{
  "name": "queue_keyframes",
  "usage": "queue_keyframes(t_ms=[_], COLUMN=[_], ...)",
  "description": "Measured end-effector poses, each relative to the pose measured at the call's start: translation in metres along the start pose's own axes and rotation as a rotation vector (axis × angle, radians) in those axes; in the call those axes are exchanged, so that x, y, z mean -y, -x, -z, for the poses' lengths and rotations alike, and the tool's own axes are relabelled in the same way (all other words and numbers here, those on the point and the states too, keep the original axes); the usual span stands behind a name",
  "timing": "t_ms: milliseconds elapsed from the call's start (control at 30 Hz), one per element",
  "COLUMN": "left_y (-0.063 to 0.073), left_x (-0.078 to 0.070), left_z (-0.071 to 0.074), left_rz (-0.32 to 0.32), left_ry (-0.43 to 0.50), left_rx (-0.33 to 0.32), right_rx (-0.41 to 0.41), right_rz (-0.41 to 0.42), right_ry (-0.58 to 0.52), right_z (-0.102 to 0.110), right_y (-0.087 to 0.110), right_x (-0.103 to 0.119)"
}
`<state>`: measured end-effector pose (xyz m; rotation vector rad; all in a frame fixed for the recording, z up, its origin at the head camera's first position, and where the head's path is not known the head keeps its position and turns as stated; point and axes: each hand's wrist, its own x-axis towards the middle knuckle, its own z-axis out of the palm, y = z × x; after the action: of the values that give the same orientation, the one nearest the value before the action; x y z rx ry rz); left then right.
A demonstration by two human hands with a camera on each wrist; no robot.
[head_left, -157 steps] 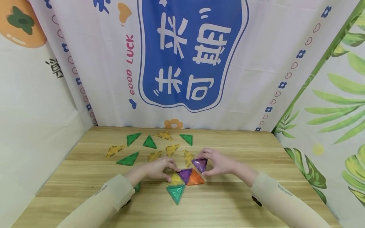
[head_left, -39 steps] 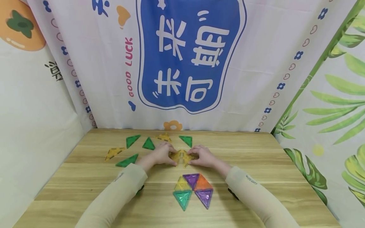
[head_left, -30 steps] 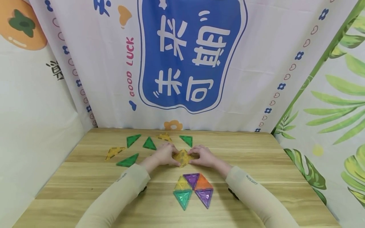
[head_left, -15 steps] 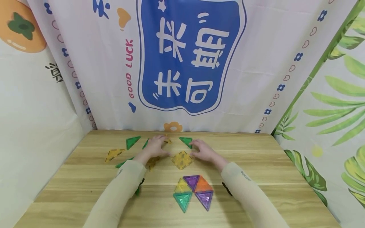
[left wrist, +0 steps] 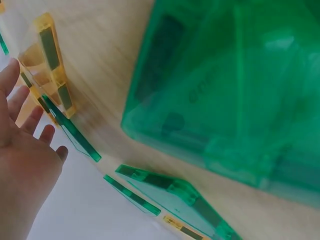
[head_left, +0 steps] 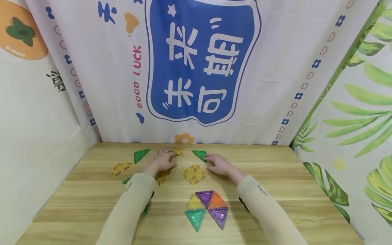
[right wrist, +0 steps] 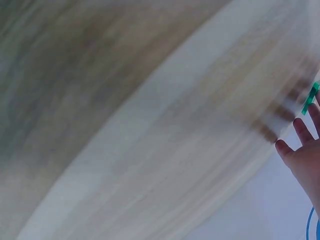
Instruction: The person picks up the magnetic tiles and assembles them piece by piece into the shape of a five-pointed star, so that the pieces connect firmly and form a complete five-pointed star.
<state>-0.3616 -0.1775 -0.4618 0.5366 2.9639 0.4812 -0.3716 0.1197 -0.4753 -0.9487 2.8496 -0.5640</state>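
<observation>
In the head view my left hand [head_left: 163,161] reaches over the back left of the table, next to an amber triangular magnetic tile [head_left: 164,176] partly under it. Its fingers look spread in the left wrist view, beside a green tile [left wrist: 72,131]. My right hand [head_left: 219,164] has its fingertips right at the corner of a green triangle tile [head_left: 199,155]; its fingers are extended in the right wrist view. Between the hands lies a diamond [head_left: 194,174] of amber tiles. Nearer me, a fan of yellow, purple [head_left: 204,196], orange, teal [head_left: 195,217] and purple triangles lies flat.
More loose tiles lie on the wooden table [head_left: 275,190]: a green one [head_left: 141,155] and an amber one [head_left: 120,168] at left, another amber one [head_left: 178,151] at the back. Under the left forearm a green tile [head_left: 145,209] peeks out. A printed cloth [head_left: 263,102] hangs behind the table.
The right hand set a purple triangle at the fan's lower right. Both hands pushed amber tiles together into the diamond, then let go; the left moved left, the right toward the green tile.
</observation>
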Motion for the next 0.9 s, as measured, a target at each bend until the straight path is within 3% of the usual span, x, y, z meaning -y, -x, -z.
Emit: queue_keyframes(t_ms=[333,567,900], left_y=[-0.005,-0.007,-0.013], left_x=[-0.007,-0.008,-0.013], left_z=[-0.003,0.000,-0.001], left_rz=[-0.009,0.025,0.019], left_ry=[-0.020,-0.020,-0.040], left_rx=[0.032,0.037,0.046], right_rx=[-0.082,-0.061,-0.051], right_rz=[-0.008,-0.007,-0.029], right_ry=[0.041,0.048,0.094], right_z=[-0.002,-0.001,-0.002], right_y=[0.000,-0.002,-0.003], right_x=[-0.003,-0.002,-0.001])
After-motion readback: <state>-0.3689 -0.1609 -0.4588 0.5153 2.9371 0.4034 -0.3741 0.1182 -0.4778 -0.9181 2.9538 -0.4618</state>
